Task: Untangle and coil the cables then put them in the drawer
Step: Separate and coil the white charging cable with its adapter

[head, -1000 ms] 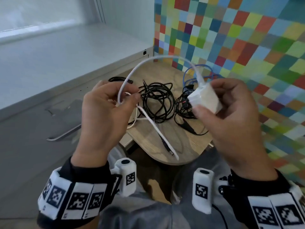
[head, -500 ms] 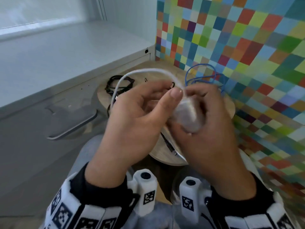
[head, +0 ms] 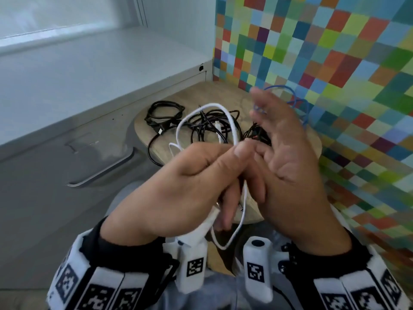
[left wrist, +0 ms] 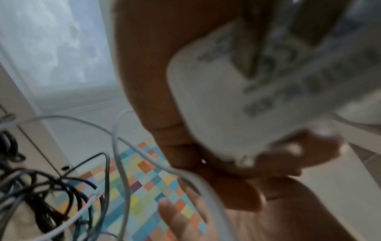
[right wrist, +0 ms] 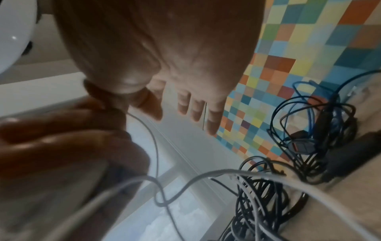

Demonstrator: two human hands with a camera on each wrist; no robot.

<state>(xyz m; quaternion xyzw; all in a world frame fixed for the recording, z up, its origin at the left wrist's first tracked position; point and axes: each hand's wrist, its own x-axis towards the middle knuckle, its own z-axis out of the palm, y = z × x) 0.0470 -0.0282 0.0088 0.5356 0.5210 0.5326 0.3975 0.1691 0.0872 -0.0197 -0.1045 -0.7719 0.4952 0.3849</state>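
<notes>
My left hand (head: 232, 175) grips a white cable (head: 210, 105) between thumb and fingers; one loop of it stands above the hand and another hangs below. In the left wrist view the fingers (left wrist: 309, 146) of that hand also hold the cable's white charger block (left wrist: 226, 101). Right beside it, my right hand (head: 281, 153) is open, fingers straight and blurred, holding nothing; the right wrist view shows these spread fingers (right wrist: 193, 106) too. Behind the hands, tangled black cables (head: 212, 128) and a blue cable (head: 297, 101) lie on the round wooden table (head: 223, 92).
A separate black cable coil (head: 164, 113) lies at the table's left edge. A grey cabinet with a closed drawer and its metal handle (head: 105, 173) stands to the left. A colourful checkered wall (head: 335, 63) borders the table on the right.
The charger block passed from my right hand to my left as the hands came together. My right hand has let go and opened. The white cable now forms loops at the left hand.
</notes>
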